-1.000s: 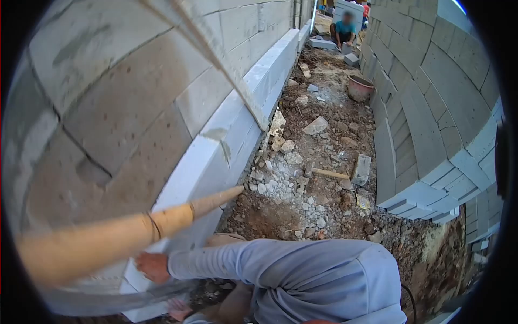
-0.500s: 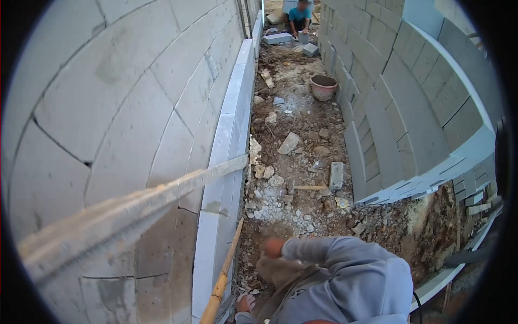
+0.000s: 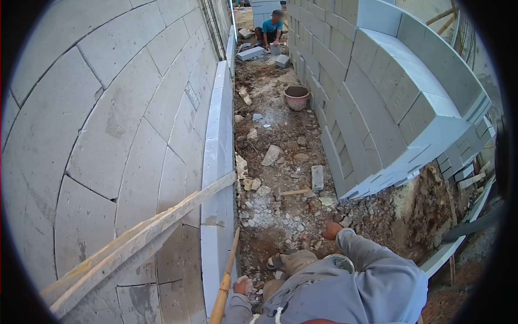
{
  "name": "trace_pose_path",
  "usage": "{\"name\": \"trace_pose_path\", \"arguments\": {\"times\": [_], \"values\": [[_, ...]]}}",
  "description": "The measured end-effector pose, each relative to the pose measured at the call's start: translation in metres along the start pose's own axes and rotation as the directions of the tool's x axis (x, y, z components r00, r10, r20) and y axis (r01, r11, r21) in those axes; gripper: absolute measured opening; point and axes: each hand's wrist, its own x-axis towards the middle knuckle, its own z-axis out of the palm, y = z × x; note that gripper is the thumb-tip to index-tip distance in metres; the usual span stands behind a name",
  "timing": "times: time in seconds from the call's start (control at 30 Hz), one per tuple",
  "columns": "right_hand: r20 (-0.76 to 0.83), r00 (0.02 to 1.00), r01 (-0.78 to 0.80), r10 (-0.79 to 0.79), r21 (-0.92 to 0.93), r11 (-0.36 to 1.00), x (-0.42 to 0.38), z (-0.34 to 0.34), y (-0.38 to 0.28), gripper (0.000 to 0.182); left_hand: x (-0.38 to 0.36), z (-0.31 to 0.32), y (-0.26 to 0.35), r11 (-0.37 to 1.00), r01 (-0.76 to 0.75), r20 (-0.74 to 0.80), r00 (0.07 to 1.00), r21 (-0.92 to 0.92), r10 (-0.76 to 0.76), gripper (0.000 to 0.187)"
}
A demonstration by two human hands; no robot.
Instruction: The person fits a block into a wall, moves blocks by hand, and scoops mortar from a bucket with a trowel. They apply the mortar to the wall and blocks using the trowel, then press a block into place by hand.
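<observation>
Head view: I can read no text, label, brand, number or sign. Marks on the front of the grey long-sleeved top [image 3: 361, 281] are too unclear for me to call lettering. A pale scrap [image 3: 327, 201] on the ground is too small for me to check for print.

The head camera looks forward and down, close above the grey shirt [image 3: 356, 286], along rubble-strewn ground [image 3: 278, 127].

Pinkish bucket [image 3: 297, 103], stacked blocks [image 3: 372, 102], crouching person [image 3: 272, 27]
</observation>
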Motion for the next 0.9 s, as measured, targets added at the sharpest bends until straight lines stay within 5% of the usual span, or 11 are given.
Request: {"name": "trace_pose_path", "arguments": {"times": [0.13,0.2,0.27,0.37,0.47,0.6,0.63,0.7,0.73,0.83,0.9], "values": [[-0.031,1.0,0.0,-0.001,-0.033,0.999,-0.042,-0.016,0.044,0.038,0.009,-0.002,-0.004,0.997,-0.052,-0.018,0.999,-0.054,0.051,0.039],[-0.204,0.948,0.205,-0.242,-0.187,0.961,-0.018,-0.03,0.096,0.038,-0.015,0.019,0.018,0.997,-0.027,-0.037,0.999,-0.075,0.025,0.032],[-0.493,0.869,0.029,0.046,0.144,0.989,-0.051,-0.098,0.085,0.034,-0.021,0.038,0.03,0.995,-0.003,-0.047,0.999,-0.1,-0.001,0.025],[-0.787,0.61,0.234,0.095,0.293,0.927,-0.079,-0.189,0.084,0.024,-0.009,0.056,0.045,0.999,-0.003,0.013,1.0,-0.044,0.004,0.027],[-0.986,0.078,0.383,-0.144,-0.104,0.918,-0.123,-0.284,0.075,0.02,0.013,0.073,0.078,0.989,-0.08,-0.039,0.996,0.121,0.085,0.03],[-0.892,-0.389,-0.031,-0.23,-0.237,0.971,-0.168,-0.388,0.08,0.025,0.063,0.097,0.133,0.997,-0.077,-0.05,0.996,0.013,0.077,0.024],[-0.895,-0.387,-0.031,-0.222,-0.228,0.973,-0.16,-0.401,0.093,0.025,0.07,0.108,0.154,0.997,-0.076,-0.051,0.996,0.022,0.077,0.024],[-0.923,-0.367,-0.275,-0.116,-0.011,0.961,-0.146,-0.422,0.12,0.028,0.087,0.13,0.187,0.991,-0.117,-0.006,0.993,0.062,0.118,0.027],[-0.986,-0.134,-0.55,0.099,0.157,0.82,-0.143,-0.426,0.112,0.032,0.095,0.145,0.201,0.991,-0.117,-0.007,0.993,0.061,0.117,0.027],[-0.972,-0.216,-0.584,0.088,0.201,0.787,-0.126,-0.431,0.11,0.035,0.119,0.18,0.241,0.961,-0.268,-0.078,0.959,0.063,0.272,0.028],[-0.973,-0.208,-0.59,0.103,0.209,0.78,-0.124,-0.432,0.11,0.034,0.128,0.197,0.256,0.934,-0.356,0.038,0.934,0.015,0.355,0.03]]}}
